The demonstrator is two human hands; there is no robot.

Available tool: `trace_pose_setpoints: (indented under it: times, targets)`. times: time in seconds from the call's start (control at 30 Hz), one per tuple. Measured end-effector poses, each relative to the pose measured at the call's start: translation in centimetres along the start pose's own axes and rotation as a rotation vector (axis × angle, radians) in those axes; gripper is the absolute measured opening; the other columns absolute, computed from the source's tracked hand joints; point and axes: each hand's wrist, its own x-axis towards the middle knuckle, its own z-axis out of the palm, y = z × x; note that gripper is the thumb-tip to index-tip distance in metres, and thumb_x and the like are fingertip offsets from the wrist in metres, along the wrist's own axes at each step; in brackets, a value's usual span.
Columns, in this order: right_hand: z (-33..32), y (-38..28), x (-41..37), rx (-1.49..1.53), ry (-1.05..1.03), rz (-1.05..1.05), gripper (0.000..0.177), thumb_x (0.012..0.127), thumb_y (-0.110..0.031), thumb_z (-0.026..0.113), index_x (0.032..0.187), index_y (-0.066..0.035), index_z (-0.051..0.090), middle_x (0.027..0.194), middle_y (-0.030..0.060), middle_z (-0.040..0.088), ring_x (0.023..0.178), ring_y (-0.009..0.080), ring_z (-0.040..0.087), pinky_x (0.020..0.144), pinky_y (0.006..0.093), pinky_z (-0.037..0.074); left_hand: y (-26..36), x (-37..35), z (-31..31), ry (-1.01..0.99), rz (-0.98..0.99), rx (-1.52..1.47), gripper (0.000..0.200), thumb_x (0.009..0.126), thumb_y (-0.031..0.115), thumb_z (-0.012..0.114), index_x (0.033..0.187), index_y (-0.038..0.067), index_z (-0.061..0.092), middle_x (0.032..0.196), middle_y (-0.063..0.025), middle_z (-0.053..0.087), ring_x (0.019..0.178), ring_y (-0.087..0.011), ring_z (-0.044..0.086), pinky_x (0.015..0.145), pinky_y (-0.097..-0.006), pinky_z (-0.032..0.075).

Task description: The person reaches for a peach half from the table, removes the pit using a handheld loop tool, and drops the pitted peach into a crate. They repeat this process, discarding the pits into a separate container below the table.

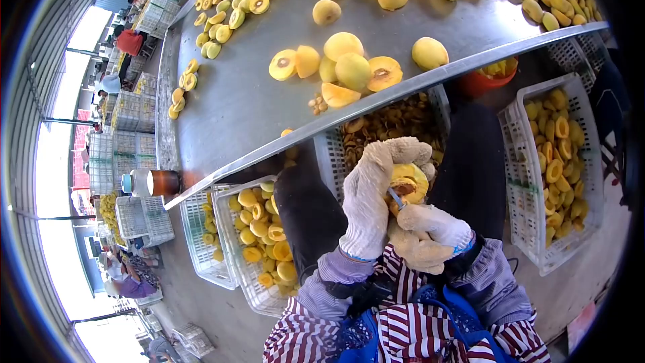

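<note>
No lettering or numbers can be read anywhere

a long steel table [228,107] is set over a grey concrete floor [208,302], white plastic crates [521,181] are ranged under and beside it, further crates [127,121] are stacked along the left, and the hall is lit by daylight from the open side [60,94].
</note>
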Motion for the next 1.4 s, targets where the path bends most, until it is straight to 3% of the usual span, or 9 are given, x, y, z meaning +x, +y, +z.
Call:
trace_pose_setpoints:
  times: [0.07,0.17,0.43,0.73,0.8,0.9,0.93,1.27,1.4]
  targets:
    - [1.9,0.3,-0.2,-0.109,0.277,-0.005,0.054,0.108,-0.042,0.033,0.095,0.001,0.064,0.046,0.002,0.048,0.037,0.0149,0.047,0.037,0.0264,0.044,0.1,0.2,-1.2,-0.049,0.114,0.292,0.06,0.101,0.054,0.047,0.115,-0.003,0.064,0.107,-0.0149,0.069,0.093,-0.0228,0.068,0.082,-0.0319,0.056]
    - [0.8,0.3,1.0,-0.003,0.04,-0.033,0.051,0.108,-0.04,0.035,0.096,0.0,0.065,0.051,0.0037,0.054,0.04,0.0151,0.052,0.039,0.0281,0.047,-0.1,0.2,-2.1,-0.08,0.219,0.477,0.061,0.1,0.055,0.049,0.113,-0.003,0.066,0.105,-0.0141,0.07,0.091,-0.0216,0.068,0.081,-0.0312,0.055]
    - [3.9,0.8,-1.1,-0.563,0.806,-0.024,0.033,0.1,-0.034,0.056,0.09,-0.003,0.06,0.066,0.004,0.058,0.047,0.0127,0.051,0.042,0.0272,0.043,-1.6,1.1,-2.2,-0.087,-0.245,-0.84,0.049,0.102,0.051,0.047,0.121,0.007,0.059,0.112,-0.0162,0.068,0.094,-0.0287,0.069,0.065,-0.0359,0.059]
    - [6.0,-0.2,1.2,-0.764,0.882,-0.043,0.033,0.101,-0.029,0.053,0.089,0.001,0.058,0.045,0.0053,0.046,0.03,0.0128,0.037,0.028,0.0274,0.03,3.0,-2.0,-14.1,0.44,0.259,0.269,0.053,0.101,0.046,0.052,0.133,0.004,0.052,0.123,-0.0155,0.063,0.106,-0.0284,0.067,0.066,-0.0387,0.064]
    - [3.3,-0.9,-0.9,-0.438,0.681,0.015,0.034,0.101,-0.028,0.052,0.085,0.002,0.059,0.045,0.0057,0.046,0.029,0.0126,0.037,0.028,0.0278,0.029,4.6,-4.7,-18.3,0.664,0.22,0.708,0.047,0.101,0.037,0.055,0.133,0.002,0.055,0.126,-0.0134,0.062,0.112,-0.0258,0.064,0.099,-0.0363,0.053]
    - [4.0,-0.8,0.7,-0.477,0.773,0.027,0.033,0.102,-0.024,0.05,0.085,0.002,0.061,0.047,0.0055,0.047,0.03,0.0117,0.034,0.028,0.0292,0.026,6.3,-8.3,-22.8,0.507,-0.503,1.677,0.035,0.09,0.027,0.065,0.119,0.008,0.068,0.126,-0.0134,0.064,0.117,-0.0305,0.06,0.101,-0.0405,0.046]
    - [3.9,-0.4,0.7,-0.57,0.833,0.011,0.031,0.102,-0.023,0.049,0.086,0.001,0.06,0.047,0.005,0.047,0.03,0.0113,0.033,0.029,0.0293,0.026,6.2,-8.4,-22.8,0.535,-0.301,1.782,0.032,0.089,0.026,0.067,0.116,0.01,0.07,0.126,-0.0145,0.064,0.116,-0.0315,0.06,0.1,-0.0401,0.047]
    - [6.3,-0.3,3.5,-0.864,1.354,0.05,0.029,0.091,-0.033,0.066,0.08,-0.008,0.056,0.056,0.0005,0.051,0.038,0.0079,0.042,0.033,0.0216,0.033,7.0,11.8,-4.2,-0.094,0.989,1.632,0.04,0.08,0.03,0.075,0.117,0.018,0.065,0.128,-0.0062,0.059,0.125,-0.0336,0.051,0.104,-0.045,0.044]
    - [7.0,-1.0,3.4,-0.795,1.298,-0.088,0.028,0.092,-0.028,0.066,0.098,-0.009,0.046,0.056,0.0003,0.05,0.036,0.0065,0.037,0.031,0.0214,0.028,5.5,17.8,-5.0,-0.127,0.556,1.897,0.031,0.081,0.037,0.07,0.108,0.019,0.069,0.134,-0.0055,0.053,0.13,-0.0346,0.045,0.104,-0.0483,0.042]
